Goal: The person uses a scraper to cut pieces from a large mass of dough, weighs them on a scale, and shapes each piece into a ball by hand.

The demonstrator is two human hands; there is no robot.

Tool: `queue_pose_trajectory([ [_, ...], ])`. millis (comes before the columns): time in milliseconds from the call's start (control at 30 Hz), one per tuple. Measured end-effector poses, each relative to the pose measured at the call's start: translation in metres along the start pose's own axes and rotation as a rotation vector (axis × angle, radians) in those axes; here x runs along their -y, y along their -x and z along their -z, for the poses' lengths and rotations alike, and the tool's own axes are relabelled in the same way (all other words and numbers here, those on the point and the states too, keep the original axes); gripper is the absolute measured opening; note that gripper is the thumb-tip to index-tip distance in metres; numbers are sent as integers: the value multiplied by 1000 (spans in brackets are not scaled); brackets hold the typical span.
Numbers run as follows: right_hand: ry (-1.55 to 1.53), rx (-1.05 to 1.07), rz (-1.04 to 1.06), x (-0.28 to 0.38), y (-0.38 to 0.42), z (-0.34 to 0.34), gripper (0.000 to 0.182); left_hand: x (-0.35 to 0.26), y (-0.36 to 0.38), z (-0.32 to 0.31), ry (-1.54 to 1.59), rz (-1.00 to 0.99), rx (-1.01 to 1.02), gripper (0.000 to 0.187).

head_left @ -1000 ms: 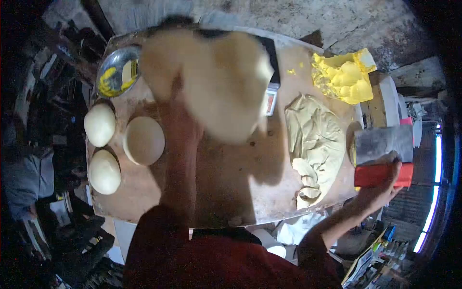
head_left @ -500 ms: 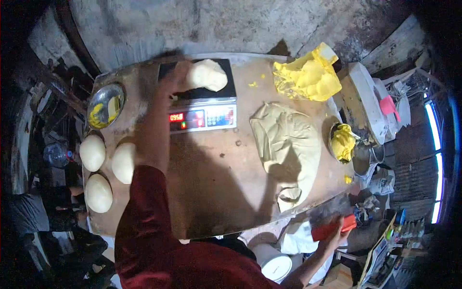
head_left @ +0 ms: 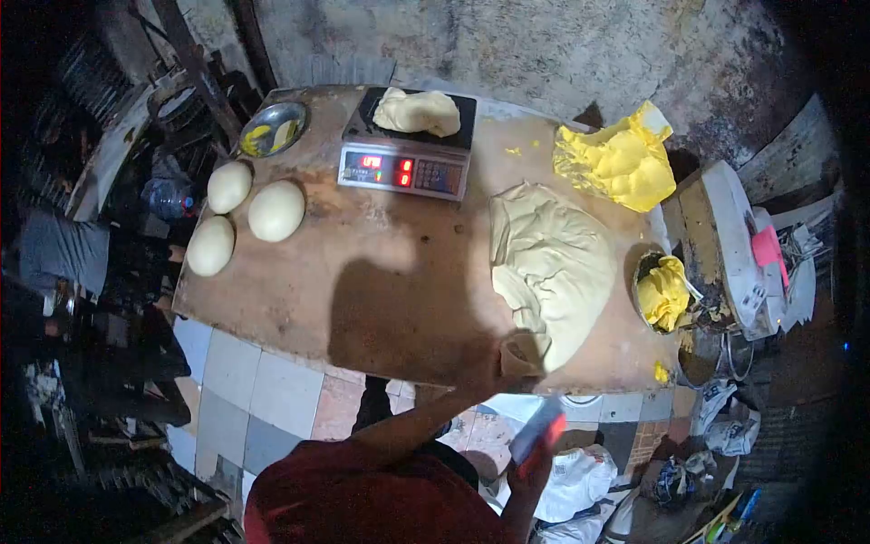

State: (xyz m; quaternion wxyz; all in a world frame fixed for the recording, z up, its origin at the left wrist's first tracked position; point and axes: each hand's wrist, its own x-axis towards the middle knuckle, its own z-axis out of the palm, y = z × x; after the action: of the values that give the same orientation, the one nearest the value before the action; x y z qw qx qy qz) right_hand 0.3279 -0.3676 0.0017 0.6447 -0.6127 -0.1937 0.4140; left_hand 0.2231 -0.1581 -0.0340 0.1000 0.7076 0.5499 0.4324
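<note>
My left hand [head_left: 515, 360] reaches across the near table edge and rests on the near tip of a large pale dough mass [head_left: 553, 258]; it is in shadow and its grip is unclear. Below the table edge, my right hand [head_left: 533, 464] holds a red-handled scraper [head_left: 540, 426]. A lump of dough [head_left: 417, 111] lies on the digital scale [head_left: 403, 170] at the far side, with no hand near it. On the left of the wooden table [head_left: 381, 290] sit three smooth dough balls [head_left: 229, 186] [head_left: 276, 210] [head_left: 210, 246].
A metal bowl [head_left: 272, 127] stands at the far left corner. Yellow fat in plastic wrap [head_left: 621, 163] lies at the far right, and another bowl of yellow fat [head_left: 662, 292] sits at the right edge. Cluttered shelves and bags crowd both sides; tiled floor lies below.
My left hand left the dough lump on the scale and came back to the near end of the large dough. The right hand with the scraper stayed low, under the table edge.
</note>
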Motion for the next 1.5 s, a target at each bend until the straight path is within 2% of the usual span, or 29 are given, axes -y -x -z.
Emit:
queue_pose_trajectory([
  [33, 736, 7, 488, 4, 7, 14, 28, -9, 2, 5, 31, -57, 102, 27],
  [67, 368, -24, 310, 13, 15, 24, 31, -13, 14, -15, 30, -52, 89, 27],
  [100, -202, 11, -187, 22, -2, 56, 32, -7, 21, -41, 12, -105, 132, 28],
  [167, -472, -185, -268, 73, 7, 25, 26, -5, 29, -56, -13, -155, 176, 28],
  [233, -384, -144, -282, 113, 7, -18, 24, 4, 20, -45, 211, -124, 191, 35],
  [267, -321, -58, -239, 111, -3, -12, 24, 18, 14, -34, 140, -229, 496, 34],
  [300, -149, -8, -302, 109, -11, -6, 22, 15, 24, -25, 140, -218, 512, 34],
  [367, 185, 99, -130, 101, -35, -24, 17, 90, 9, 54, 149, -211, 531, 32],
  [400, 234, 185, 31, 84, -47, -35, 24, 110, 1, 75, 153, -214, 542, 31],
  [433, 516, 207, 312, 61, -65, -41, 33, 114, -17, 77, 158, -217, 551, 30],
  [500, 985, 281, 395, 61, -80, -95, 41, 121, -7, 94, 167, -229, 539, 29],
  [567, 1509, 326, 286, 34, -116, -149, 38, 117, -4, 92, 177, -235, 517, 28],
  [633, 1523, 321, 351, 7, -164, -172, 35, 126, -5, 96, 191, -251, 501, 27],
  [700, 1410, 205, 348, 58, -153, -230, 31, 144, -22, 97, 207, -267, 491, 27],
  [733, 1255, 114, 478, 62, -154, -241, 30, 159, -28, 96, 219, -266, 494, 27],
  [800, 803, 87, 343, 87, -140, -267, 23, 180, -37, 82, 377, 205, 723, 32],
  [867, 512, 30, 274, 86, -128, -271, 23, 199, -114, 87, 533, 713, 422, 31],
  [900, 474, 7, 274, 78, -125, -261, 28, 194, -140, 101, 546, 709, 438, 31],
  [967, 565, -142, 293, 74, -110, -254, 30, 229, -299, 128, 939, 448, 114, 22],
  [1000, 522, -168, 202, 86, -98, -264, 33, 214, -318, 141, 1129, 313, -57, 22],
  [1033, 525, -189, 212, 82, -96, -258, 33, 216, -356, 152, 646, 149, -60, 24],
  [1067, 482, -215, 251, 71, -96, -246, 34, 217, -389, 158, 675, 161, -103, 23],
  [1100, 445, -237, 285, 66, -96, -241, 34, 198, -422, 178, 637, -168, -366, 29],
  [1167, 432, -254, 221, 83, -91, -260, 39, 191, -462, 182, 689, -27, -307, 26],
  [1267, 391, -413, 207, 91, -98, -296, 42, 188, -496, 175, 752, -203, -455, 24],
  [1333, 471, -495, 389, 95, -111, -317, 34, 219, -510, 150, 364, -382, -301, 23],
  [1400, 475, -343, 352, 106, -124, -341, 38, 316, -502, 90, -295, -220, 368, 26],
  [1467, 480, -101, 337, 127, -143, -390, 40, 363, -471, 79, 91, -301, -93, 27],
  [1500, 488, -12, 350, 135, -154, -424, 39, 374, -463, 72, 88, -305, -92, 27],
])
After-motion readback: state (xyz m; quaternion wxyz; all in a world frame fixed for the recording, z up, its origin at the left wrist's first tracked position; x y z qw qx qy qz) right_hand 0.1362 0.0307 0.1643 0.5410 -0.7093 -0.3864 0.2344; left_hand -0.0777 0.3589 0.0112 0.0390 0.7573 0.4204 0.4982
